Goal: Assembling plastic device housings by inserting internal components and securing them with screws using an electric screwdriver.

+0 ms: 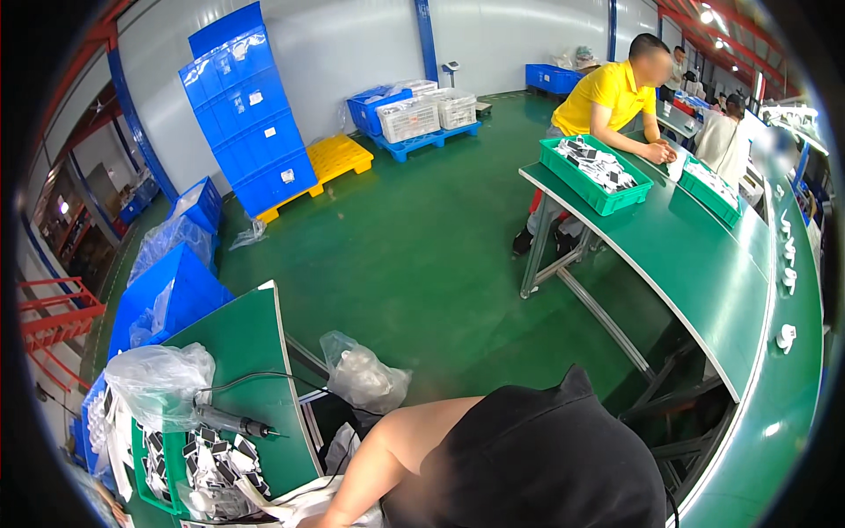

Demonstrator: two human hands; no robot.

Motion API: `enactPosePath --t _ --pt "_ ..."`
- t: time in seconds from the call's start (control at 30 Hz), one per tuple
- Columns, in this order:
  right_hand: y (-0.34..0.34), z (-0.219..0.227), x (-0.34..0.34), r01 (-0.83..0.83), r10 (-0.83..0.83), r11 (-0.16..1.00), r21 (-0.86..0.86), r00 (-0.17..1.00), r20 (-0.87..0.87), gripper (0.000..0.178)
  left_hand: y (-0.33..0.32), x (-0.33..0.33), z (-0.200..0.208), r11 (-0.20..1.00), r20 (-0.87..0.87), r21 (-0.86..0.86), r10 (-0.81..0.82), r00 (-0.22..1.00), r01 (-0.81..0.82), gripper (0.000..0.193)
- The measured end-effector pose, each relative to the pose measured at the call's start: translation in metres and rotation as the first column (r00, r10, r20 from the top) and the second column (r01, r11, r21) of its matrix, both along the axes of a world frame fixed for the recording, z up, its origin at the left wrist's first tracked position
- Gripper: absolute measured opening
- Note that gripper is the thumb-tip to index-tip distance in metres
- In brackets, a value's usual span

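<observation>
Neither my left hand nor my right hand shows. A bare arm (374, 471) comes out of a black garment (537, 458) at the lower middle, and its hand is hidden past the lower edge; I cannot tell whose arm it is. White sheet-like material (304, 503) lies beside that forearm. To its left, a green tray (179, 480) holds many small black-and-white parts (224, 462). An electric screwdriver (233, 422) with a dark cord lies across the far side of the tray. Behind it rests a clear plastic bag (163, 378).
A green-topped table (255, 343) stands at left, with blue bins (180, 290) beyond. A clear bag of white pieces (363, 374) is near its edge. Across the floor (405, 238), a person in yellow (616, 101) leans on another table by a green crate (607, 201). Conveyor (805, 387) runs at right.
</observation>
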State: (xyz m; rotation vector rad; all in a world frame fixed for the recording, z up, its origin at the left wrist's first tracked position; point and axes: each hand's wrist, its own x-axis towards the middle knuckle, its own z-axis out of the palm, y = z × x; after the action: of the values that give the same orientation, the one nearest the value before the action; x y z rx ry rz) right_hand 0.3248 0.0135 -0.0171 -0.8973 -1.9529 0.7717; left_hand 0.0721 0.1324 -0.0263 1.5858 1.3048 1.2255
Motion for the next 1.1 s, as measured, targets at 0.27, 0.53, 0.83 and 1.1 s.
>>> enactPosePath --t 0.27,0.53,0.83,1.1 --pt "-0.005 -0.004 -0.016 -0.114 0.112 0.993 -0.010 0.990 -0.080 0.032 0.046 0.009 -0.022 0.993 0.061 0.083 -0.084 0.995 0.079 0.025" --pt "-0.004 0.010 0.001 -0.117 0.105 0.970 -0.212 0.992 -0.067 0.030 -0.159 -0.041 0.073 0.834 -0.338 0.296 0.547 0.766 -0.465 0.010" --pt "-0.009 0.018 0.006 -0.112 0.095 0.970 -0.217 0.992 -0.087 0.036 -0.335 0.078 0.073 0.921 0.107 -0.369 -0.093 0.990 0.126 0.011" --pt "-0.010 0.015 0.011 -0.172 0.136 0.952 -0.252 0.978 -0.156 0.031 -0.328 0.068 -0.098 0.819 -0.676 -0.032 0.404 0.616 -0.573 0.028"
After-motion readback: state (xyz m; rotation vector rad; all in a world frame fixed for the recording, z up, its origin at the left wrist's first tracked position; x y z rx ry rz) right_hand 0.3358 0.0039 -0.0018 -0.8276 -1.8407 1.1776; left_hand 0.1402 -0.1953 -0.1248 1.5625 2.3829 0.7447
